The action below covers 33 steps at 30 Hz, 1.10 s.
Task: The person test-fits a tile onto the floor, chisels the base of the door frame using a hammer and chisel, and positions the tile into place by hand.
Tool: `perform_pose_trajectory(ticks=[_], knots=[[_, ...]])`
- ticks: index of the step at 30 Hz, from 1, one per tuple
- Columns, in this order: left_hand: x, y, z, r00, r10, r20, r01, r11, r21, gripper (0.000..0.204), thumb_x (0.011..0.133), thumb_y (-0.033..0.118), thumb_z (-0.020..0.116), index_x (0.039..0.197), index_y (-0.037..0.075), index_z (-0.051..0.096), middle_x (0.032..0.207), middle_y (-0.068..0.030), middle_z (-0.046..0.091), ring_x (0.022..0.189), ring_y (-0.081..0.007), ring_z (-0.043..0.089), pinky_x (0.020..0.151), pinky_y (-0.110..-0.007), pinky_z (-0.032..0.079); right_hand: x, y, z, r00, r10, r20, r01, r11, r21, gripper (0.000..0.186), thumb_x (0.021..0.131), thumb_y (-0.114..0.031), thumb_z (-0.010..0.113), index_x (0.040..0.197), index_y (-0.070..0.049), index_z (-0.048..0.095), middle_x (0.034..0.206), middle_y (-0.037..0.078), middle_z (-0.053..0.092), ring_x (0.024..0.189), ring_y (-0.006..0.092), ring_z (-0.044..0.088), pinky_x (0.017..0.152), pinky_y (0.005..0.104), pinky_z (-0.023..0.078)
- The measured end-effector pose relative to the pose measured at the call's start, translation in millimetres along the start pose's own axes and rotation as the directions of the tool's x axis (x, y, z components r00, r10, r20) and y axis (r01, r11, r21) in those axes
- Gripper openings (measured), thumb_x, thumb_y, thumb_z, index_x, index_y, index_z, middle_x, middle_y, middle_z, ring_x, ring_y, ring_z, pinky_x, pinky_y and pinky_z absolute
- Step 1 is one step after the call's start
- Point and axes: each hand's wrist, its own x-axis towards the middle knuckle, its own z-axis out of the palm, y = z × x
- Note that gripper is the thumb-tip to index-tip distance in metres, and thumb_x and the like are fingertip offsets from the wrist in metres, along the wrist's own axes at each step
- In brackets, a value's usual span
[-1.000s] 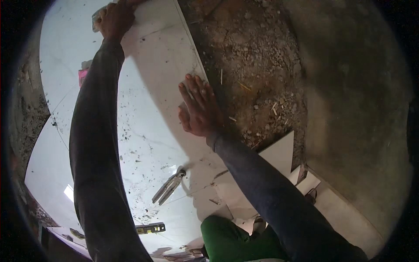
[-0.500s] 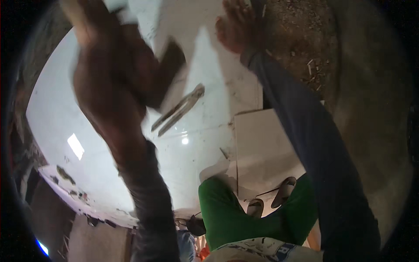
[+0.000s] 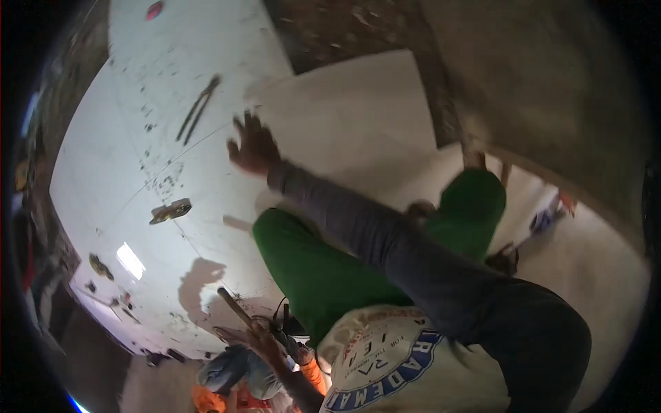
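Observation:
My left hand, low in the view, is closed round a rod-like handle; whatever is at its lower end is partly hidden. My right hand is open over the glossy white tiles, fingers apart and holding nothing; whether it touches them I cannot tell. Long-handled metal pliers lie beyond that hand, up and to the left. A short spirit level lies left of it. A small pink object sits near the top edge, and small dark objects lie at the left.
Dark rubble ground borders a pale tile piece. A concrete surface runs along the right, with small blue and orange items below. My green-trousered knees are bent. Another person is partly visible at the bottom.
My view has swung down toward my body. My left hand has come from the far tiles down to my side, and my right hand has lifted from the tile edge and moved back.

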Motion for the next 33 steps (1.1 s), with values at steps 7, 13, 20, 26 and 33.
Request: perform_pose_trajectory(ticks=[7, 13, 20, 26, 33], knots=[[-52, 48, -6, 0.91, -0.415, -0.001, 0.35, 0.769, -0.535, 0.033, 0.111, 0.032, 0.057, 0.109, 0.0, 0.063, 0.085, -0.0076, 0.059, 0.072, -0.0174, 0.058, 0.06, -0.038, 0.048, -186, -16, -218, 0.973, 0.142, -0.181, -0.082, 0.95, 0.302, 0.057, 0.099, -0.036, 0.062, 0.136, 0.006, 0.061, 0.132, 0.035, 0.065, 0.125, 0.0464, 0.064, 0.113, 0.053, 0.046], [-4, 151, -41, 0.88, 0.318, -0.353, -0.348, 0.937, -0.022, 0.031, 0.11, 0.029, 0.06, 0.102, -0.001, 0.065, 0.08, -0.0012, 0.05, 0.071, -0.0123, 0.047, 0.06, -0.031, 0.041, -290, -11, -539, 0.251, -0.407, -0.878, 0.24, 0.905, -0.35, 0.043, 0.095, -0.033, 0.076, 0.118, 0.003, 0.068, 0.108, 0.024, 0.073, 0.105, 0.037, 0.072, 0.102, 0.0487, 0.054], [255, 173, 86, 0.806, 0.572, -0.155, -0.516, 0.806, 0.292, 0.037, 0.107, 0.036, 0.061, 0.11, 0.0, 0.059, 0.092, -0.0199, 0.066, 0.082, -0.0385, 0.062, 0.075, -0.049, 0.051, -340, 101, -627, 0.172, -0.272, -0.947, -0.023, 0.96, -0.279, 0.051, 0.093, -0.031, 0.078, 0.125, 0.003, 0.059, 0.11, 0.021, 0.069, 0.106, 0.0352, 0.069, 0.103, 0.048, 0.053], [302, 134, 248, 0.846, 0.516, -0.138, -0.383, 0.766, 0.516, 0.052, 0.107, 0.051, 0.052, 0.131, 0.004, 0.053, 0.117, -0.0238, 0.071, 0.101, -0.0486, 0.07, 0.089, -0.059, 0.056, -346, 123, -621, 0.178, -0.317, -0.931, -0.045, 0.943, -0.33, 0.06, 0.092, -0.03, 0.08, 0.131, 0.003, 0.051, 0.112, 0.019, 0.067, 0.107, 0.0337, 0.067, 0.104, 0.0473, 0.051], [380, 82, 296, 0.725, 0.682, 0.094, -0.532, 0.469, 0.705, 0.043, 0.111, 0.041, 0.051, 0.131, 0.006, 0.067, 0.108, -0.0188, 0.075, 0.089, -0.0312, 0.076, 0.072, -0.039, 0.062, -331, 117, -638, 0.125, -0.419, -0.899, -0.027, 0.905, -0.425, 0.072, 0.09, -0.029, 0.083, 0.139, 0.003, 0.041, 0.114, 0.016, 0.063, 0.108, 0.0318, 0.065, 0.105, 0.0466, 0.05]])
